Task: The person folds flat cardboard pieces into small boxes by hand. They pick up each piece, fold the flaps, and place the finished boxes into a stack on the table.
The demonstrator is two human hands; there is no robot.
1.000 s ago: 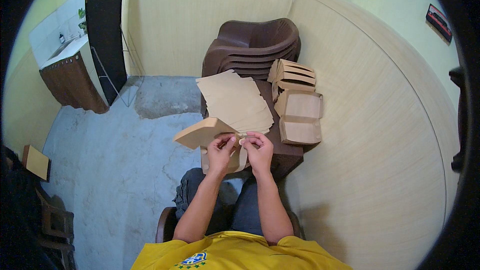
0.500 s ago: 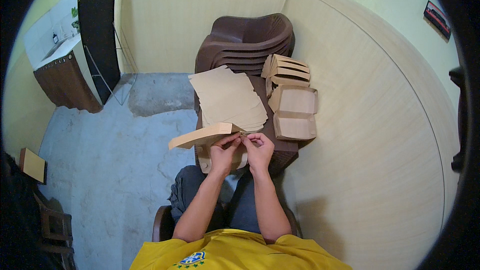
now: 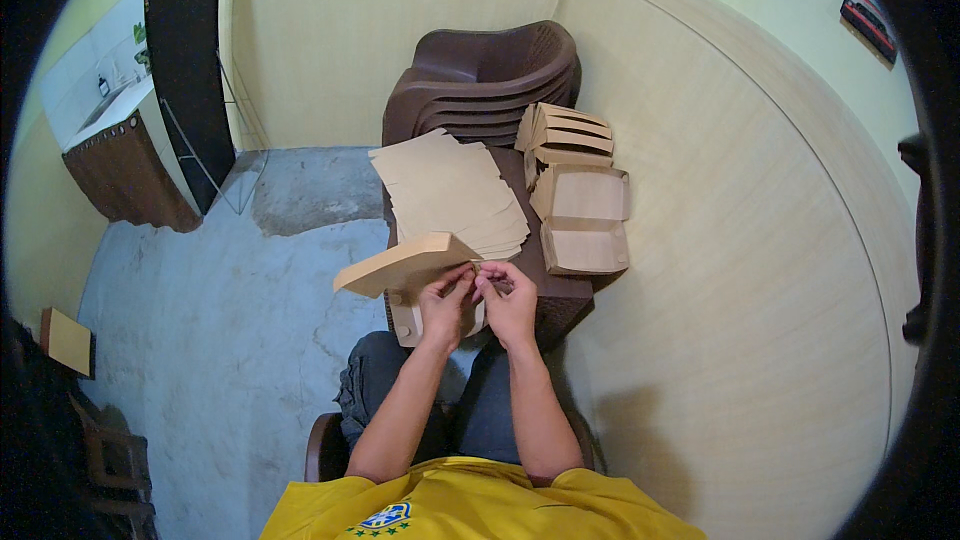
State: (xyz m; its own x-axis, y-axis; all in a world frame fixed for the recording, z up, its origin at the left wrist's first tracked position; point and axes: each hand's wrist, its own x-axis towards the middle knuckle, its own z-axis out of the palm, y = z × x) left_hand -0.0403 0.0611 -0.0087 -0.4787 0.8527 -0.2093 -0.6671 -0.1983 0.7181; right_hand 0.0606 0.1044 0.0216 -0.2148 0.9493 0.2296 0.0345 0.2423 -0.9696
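A partly folded brown cardboard box (image 3: 408, 266) sits close in front of me, its lid side raised and leaning to the left. My left hand (image 3: 447, 310) has its fingers pinched at the box's right corner. Beside it, my right hand (image 3: 508, 306) pinches the same corner, fingertips nearly meeting the left ones. The small flap between the fingertips is mostly hidden. Just beyond the hands lies a stack of flat cardboard blanks (image 3: 455, 195), fanned unevenly.
The blanks lie on a brown plastic surface (image 3: 566, 288). Along its right side stand an open folded box (image 3: 585, 245) and several nested boxes (image 3: 570, 135). Stacked brown chairs (image 3: 480, 80) rise behind, near the wooden panel wall (image 3: 740, 240).
My view has shifted slightly, so the surroundings sit a little further left. My right fingers have spread a little at the box corner; both hands stay there.
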